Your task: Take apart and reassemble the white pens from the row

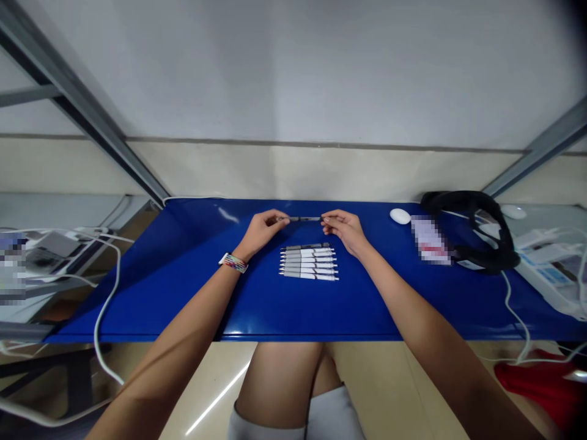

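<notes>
A dark grey pen (305, 219) lies level between my two hands, above the blue tabletop (293, 311). My left hand (268, 227) is closed in a pinch on its left end. On the pen's other end, the fingers of my right hand (342, 227) are closed too. Just below, on the table side nearer me, several white-and-grey pens (308, 269) lie side by side in a neat stack of rows, tips to the left. The topmost pen of that row (306, 247) is darker than the others.
To the right sit a white computer mouse (400, 216), a printed paper slip (431, 239) and a black headset strap (504, 235) with a white cable. A white power strip (550, 269) stands at the far right. Grey metal posts (132, 159) flank the table; a wall rises behind.
</notes>
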`<state>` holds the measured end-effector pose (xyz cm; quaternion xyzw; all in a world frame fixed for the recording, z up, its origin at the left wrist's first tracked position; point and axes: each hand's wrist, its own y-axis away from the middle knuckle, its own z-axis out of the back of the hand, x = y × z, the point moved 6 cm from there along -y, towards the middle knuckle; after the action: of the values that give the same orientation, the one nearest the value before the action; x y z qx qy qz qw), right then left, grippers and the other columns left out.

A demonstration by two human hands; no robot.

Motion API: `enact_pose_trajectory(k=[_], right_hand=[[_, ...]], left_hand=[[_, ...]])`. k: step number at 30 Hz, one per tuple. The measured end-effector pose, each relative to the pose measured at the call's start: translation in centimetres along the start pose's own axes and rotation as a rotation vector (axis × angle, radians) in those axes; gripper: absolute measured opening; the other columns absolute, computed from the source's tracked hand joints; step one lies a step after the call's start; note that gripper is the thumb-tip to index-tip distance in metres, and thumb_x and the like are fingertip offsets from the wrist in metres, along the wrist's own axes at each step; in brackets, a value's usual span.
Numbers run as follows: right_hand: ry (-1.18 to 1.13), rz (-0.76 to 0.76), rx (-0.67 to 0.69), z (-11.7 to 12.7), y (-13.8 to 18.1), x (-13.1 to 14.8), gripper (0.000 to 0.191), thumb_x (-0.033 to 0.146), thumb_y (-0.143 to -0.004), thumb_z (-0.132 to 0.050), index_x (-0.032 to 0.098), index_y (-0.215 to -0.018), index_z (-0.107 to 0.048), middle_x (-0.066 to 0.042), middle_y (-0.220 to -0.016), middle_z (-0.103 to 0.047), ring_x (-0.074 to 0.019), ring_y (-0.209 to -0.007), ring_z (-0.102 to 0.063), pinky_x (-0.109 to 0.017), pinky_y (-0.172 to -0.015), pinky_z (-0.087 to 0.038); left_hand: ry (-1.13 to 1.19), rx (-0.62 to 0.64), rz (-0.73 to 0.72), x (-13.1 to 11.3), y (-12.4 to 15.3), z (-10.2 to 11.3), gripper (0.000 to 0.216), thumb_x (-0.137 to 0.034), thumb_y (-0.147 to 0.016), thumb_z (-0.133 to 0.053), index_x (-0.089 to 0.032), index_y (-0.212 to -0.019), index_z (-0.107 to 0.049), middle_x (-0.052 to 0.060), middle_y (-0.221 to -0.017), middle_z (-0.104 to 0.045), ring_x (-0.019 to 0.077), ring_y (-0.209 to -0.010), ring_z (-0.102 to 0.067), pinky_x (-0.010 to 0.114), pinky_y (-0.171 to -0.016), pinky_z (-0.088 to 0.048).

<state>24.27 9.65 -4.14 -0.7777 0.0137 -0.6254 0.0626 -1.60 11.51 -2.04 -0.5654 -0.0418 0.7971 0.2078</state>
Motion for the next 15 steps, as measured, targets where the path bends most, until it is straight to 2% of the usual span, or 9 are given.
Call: enact_pose_trajectory(k=[2,5,8,12,15], right_hand=[[-0.002,-0.009,-0.012,0.07,0.01,-0.01,0.033,0.042,-0.072,-0.095,0.021,-0.094,-0.083,-0.005,-0.082,-0.076,-0.0169,-0.069,-0.068,-0.034,-0.068,-0.055],[-0.002,-0.022,-0.02,0.06,-0.01,-0.03,0.035,0.042,-0.07,-0.096,0.02,-0.094,-0.082,-0.005,-0.082,-0.077,-0.0168,-0.069,-0.067,-0.035,-0.069,-0.055],[-0.016,-0.024,-0.026,0.03,-0.03,-0.04,0.035,0.041,-0.069,-0.096,0.02,-0.094,-0.082,-0.005,-0.082,-0.077,-0.0162,-0.068,-0.067,-0.034,-0.068,-0.055],[-0.019,-0.022,-0.028,-0.02,0.04,0.01,0.034,0.041,-0.07,-0.096,0.019,-0.094,-0.082,-0.005,-0.082,-0.077,-0.0157,-0.069,-0.067,-0.033,-0.069,-0.055],[-0.011,-0.023,-0.03,-0.06,0.12,0.09,0.035,0.041,-0.07,-0.096,0.019,-0.094,-0.082,-0.005,-0.083,-0.077,-0.0158,-0.069,-0.068,-0.034,-0.069,-0.056]], left_hand=[[0.06,0.017,-0.014,-0.18,0.05,-0.17,0.035,-0.048,-0.091,-0.081,-0.021,-0.113,-0.078,0.001,-0.077,-0.071,0.0158,-0.069,-0.062,0.03,-0.068,-0.045],[0.118,0.046,-0.016,-0.31,0.04,-0.41,0.035,-0.046,-0.095,-0.076,-0.02,-0.119,-0.076,0.004,-0.086,-0.075,0.0174,-0.079,-0.069,0.032,-0.079,-0.05],[0.122,0.025,-0.041,-0.49,-0.01,-0.32,0.051,-0.039,-0.085,-0.086,-0.021,-0.131,-0.071,0.006,-0.099,-0.077,0.0187,-0.086,-0.072,0.033,-0.083,-0.053],[0.14,0.039,0.017,-0.27,0.02,-0.44,0.036,-0.046,-0.096,-0.073,-0.019,-0.12,-0.074,0.006,-0.086,-0.077,0.0202,-0.083,-0.072,0.035,-0.084,-0.054],[0.13,0.039,-0.005,-0.49,0.06,-0.44,0.048,-0.04,-0.089,-0.082,-0.02,-0.13,-0.07,0.006,-0.095,-0.079,0.0199,-0.085,-0.073,0.034,-0.083,-0.054]])
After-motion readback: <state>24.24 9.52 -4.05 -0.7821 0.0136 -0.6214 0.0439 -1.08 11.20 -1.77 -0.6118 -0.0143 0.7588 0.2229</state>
